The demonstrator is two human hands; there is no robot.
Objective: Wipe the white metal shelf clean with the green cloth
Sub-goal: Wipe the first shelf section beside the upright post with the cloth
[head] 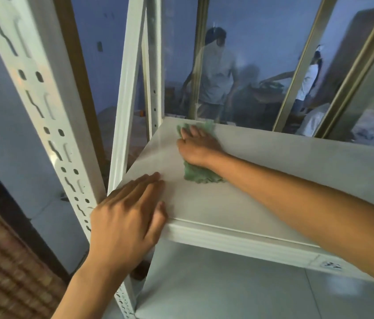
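Note:
The white metal shelf (273,180) fills the middle of the view, its board level in front of me. My right hand (198,147) presses flat on the green cloth (201,174) at the board's far left corner, and cloth shows beyond the fingertips and behind the wrist. My left hand (127,215) lies palm down on the near left corner of the board, fingers spread, thumb over the front lip, holding nothing.
A perforated white upright (43,116) stands at the near left and another upright (154,65) at the far left corner. A lower shelf board (227,284) lies beneath. Behind the shelf is a glass pane (250,54) with brass frames, reflecting people. A brick wall (4,268) is at lower left.

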